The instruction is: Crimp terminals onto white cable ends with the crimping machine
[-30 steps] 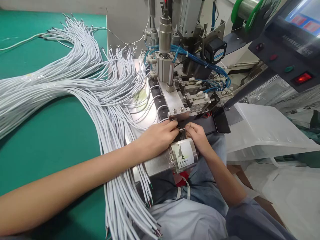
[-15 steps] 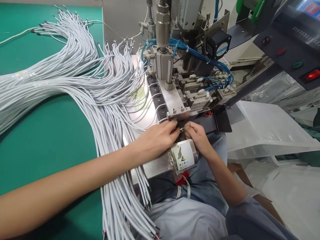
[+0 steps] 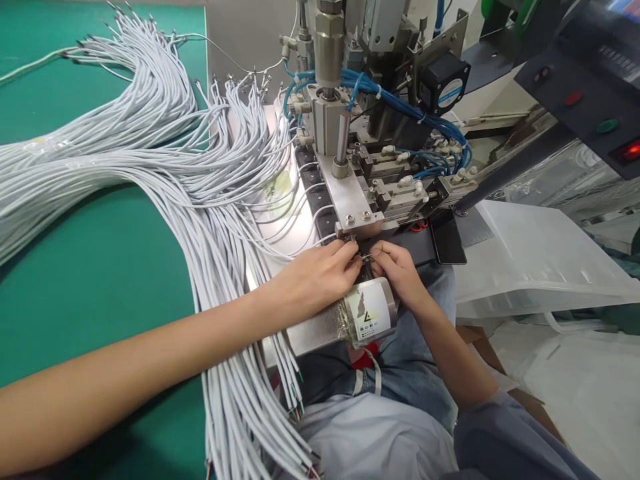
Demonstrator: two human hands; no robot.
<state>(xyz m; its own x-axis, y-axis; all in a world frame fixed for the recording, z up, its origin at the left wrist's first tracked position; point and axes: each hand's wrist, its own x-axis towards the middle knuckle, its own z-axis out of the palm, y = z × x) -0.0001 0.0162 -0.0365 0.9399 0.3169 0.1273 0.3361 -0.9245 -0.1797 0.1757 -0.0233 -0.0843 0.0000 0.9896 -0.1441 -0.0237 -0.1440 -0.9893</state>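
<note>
My left hand is closed in a pinch at the front of the machine's metal press block. Facing it, my right hand is closed too, thumb and fingertips pressed together. Between the two sets of fingertips shows a small metal-tipped cable end, and both hands grip it; most of it is covered by the fingers. Several white cables run from the bundle into the black slotted rail beside the press. Below my fingers sits a rounded metal cover with a white label.
A large bundle of white cables spreads over the green mat, under my left forearm. Blue air tubes loop round the machine. A dark phone, a translucent plastic bin and a control box are on the right.
The view has shifted slightly, so the machine and control box sit a little further right. Both hands keep the same pinch on the cable end, with hardly any movement.
</note>
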